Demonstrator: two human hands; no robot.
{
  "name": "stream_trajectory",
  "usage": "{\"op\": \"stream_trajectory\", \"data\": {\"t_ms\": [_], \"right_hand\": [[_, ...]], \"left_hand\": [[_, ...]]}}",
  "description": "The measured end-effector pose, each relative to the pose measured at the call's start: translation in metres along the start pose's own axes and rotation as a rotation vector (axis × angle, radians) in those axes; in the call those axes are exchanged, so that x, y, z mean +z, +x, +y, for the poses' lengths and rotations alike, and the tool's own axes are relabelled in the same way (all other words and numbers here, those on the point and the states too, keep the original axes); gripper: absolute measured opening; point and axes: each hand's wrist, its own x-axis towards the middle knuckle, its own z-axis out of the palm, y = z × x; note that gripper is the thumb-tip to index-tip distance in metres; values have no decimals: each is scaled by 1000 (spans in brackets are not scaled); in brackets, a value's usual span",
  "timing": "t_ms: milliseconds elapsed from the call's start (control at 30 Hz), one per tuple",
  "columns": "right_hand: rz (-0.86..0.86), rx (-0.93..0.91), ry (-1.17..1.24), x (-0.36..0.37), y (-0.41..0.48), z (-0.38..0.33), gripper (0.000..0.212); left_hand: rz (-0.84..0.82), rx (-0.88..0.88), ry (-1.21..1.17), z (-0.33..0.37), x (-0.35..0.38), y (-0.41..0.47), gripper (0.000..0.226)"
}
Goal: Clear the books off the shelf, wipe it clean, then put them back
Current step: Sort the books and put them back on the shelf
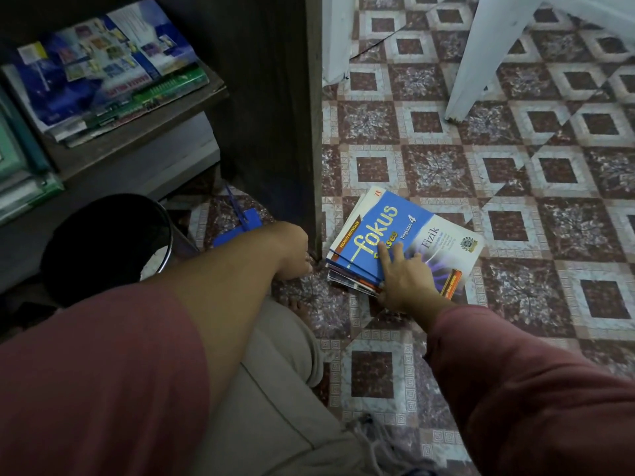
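On the patterned maroon-and-white tiled floor [515, 201], just right of the dark wooden side panel [275, 115] of a shelf unit, lies a small stack of books [357, 269], its left corner close to the foot of the panel. The top book [378, 228] has a blue cover with the word "fokus" in large yellow letters. A white-covered book [457, 249] reading "Fizik" sticks out from under it to the right. The person's right hand [409, 280], reaching from a dusty-pink sleeve [515, 389], rests on the near side of the stack, its fingers [390, 257] straight and spread across the blue cover and its thumb against the stack's near edge. The left hand [292, 252] is down at the foot of the panel, just left of the stack and apart from it. Its fingers point away from the camera and are mostly hidden, so I cannot tell whether they are spread, pressed together or holding anything. To the far left, more books [106, 63] lie flat in a pile on a shelf board. Below them stands a round black object [106, 242] with a shiny metal rim, and a blue plastic item [240, 228] lies on the floor beside it. White furniture legs [481, 63] stand at the far right. A bent knee in beige trousers [275, 389] fills the near middle.
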Motion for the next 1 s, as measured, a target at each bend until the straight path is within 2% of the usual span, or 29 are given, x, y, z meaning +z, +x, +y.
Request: {"op": "stream_trajectory", "data": {"t_ms": [133,233,367,533,700,767,867,933,1000], "right_hand": [[55,85,206,22,-13,15,84],[39,28,185,30,-14,29,80],[-72,-70,200,12,-7,48,80],[-99,-10,367,-18,-1,57,47],[-37,80,498,-11,-26,47,52],[-9,82,499,-14,-40,39,51],[59,80,372,-38,-58,22,47],[140,73,303,-64,-67,14,43],[213,59,269,-95,-76,11,37]], "left_hand": [[-18,12,22,1,0,8,43],[-33,23,30,8,-1,12,43],[-14,48,54,20,-3,16,42],[-4,38,62,26,-7,18,46],[1,50,82,24,-6,18,47],[72,82,115,24,-5,19,49],[245,181,246,30,-4,27,63],[263,229,342,40,-7,28,67],[223,241,375,48,-13,23,56]]}}
